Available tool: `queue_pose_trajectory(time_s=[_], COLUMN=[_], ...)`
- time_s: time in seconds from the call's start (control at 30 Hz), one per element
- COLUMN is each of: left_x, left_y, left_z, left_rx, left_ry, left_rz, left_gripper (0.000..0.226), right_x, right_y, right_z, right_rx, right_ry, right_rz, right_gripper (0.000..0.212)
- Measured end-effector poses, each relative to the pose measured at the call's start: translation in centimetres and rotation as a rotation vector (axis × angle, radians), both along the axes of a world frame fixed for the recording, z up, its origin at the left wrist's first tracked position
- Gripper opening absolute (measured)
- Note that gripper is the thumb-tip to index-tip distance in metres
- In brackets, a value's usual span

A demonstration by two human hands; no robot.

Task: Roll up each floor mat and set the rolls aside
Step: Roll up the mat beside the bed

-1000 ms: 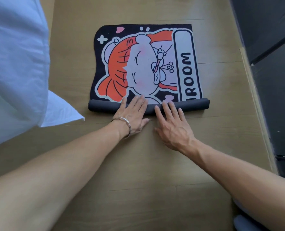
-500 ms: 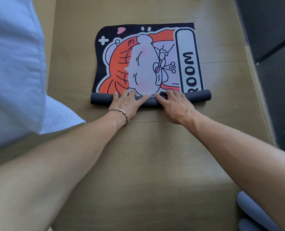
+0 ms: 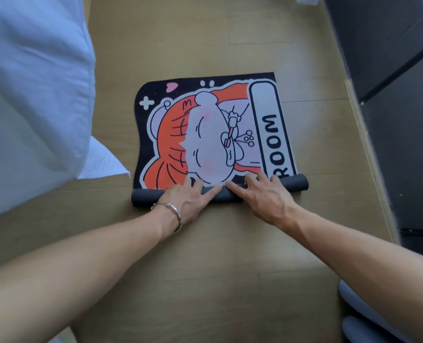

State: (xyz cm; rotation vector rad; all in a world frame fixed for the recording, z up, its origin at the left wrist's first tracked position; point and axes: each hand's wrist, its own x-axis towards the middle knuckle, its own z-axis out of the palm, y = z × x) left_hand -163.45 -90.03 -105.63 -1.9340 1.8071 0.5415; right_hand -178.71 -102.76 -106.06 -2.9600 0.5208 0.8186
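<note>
Both hands, left hand [image 3: 190,199] and right hand [image 3: 267,196], press spread fingers centrally on the roll [image 3: 297,185]; its unheld ends may loosen or roll unevenly.

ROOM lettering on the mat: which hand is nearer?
Right. The right hand rests on the roll just below the ROOM lettering; the left hand sits further left, under the orange hair.

Around my view: bedding, floor, cabinet.
I see white bedding [image 3: 32,95] left, wooden floor [image 3: 193,280] below, dark cabinet [image 3: 398,120] right.
</note>
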Motion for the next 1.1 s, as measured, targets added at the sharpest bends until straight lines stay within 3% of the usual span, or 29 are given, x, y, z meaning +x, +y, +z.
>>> queue_pose_trajectory(time_s=[0.23, 0.43, 0.67, 0.77, 0.87, 1.0, 1.1], left_x=[-3.0, -3.2, -2.5, -2.2, -1.9, -1.2, -1.3], left_y=[3.8, 3.4, 2.9, 2.8, 2.5, 2.4, 3.3], left_z=[0.1, 0.0, -0.6, -0.8, -0.9, -0.8, -0.8], left_rx=[0.093, 0.1, 0.016, -0.004, 0.003, -0.04, -0.07], left_ry=[0.052, 0.077, 0.148, 0.159, 0.158, 0.126, 0.059], left_rz=[-0.091, 0.031, 0.146, 0.156, 0.184, 0.196, 0.072], left_gripper=[0.065, 0.058, 0.049, 0.049, 0.055, 0.058, 0.062], right_x=[-3.1, -2.6, -4.2, -4.4, -3.4, -2.0, -0.8], right_y=[4.0, 3.8, 6.4, 8.2, 7.6, 6.6, 5.4], right_z=[0.8, 0.9, -0.3, -0.8, -0.8, -1.0, -1.2], right_rx=[0.097, 0.129, 0.052, 0.089, 0.139, 0.118, 0.086], right_ry=[0.08, 0.096, -0.222, -0.13, 0.003, 0.011, 0.021], right_rz=[0.071, 0.014, -0.021, -0.094, -0.128, -0.14, -0.14], right_gripper=[0.066, 0.066, 0.08, 0.086, 0.079, 0.087, 0.092])
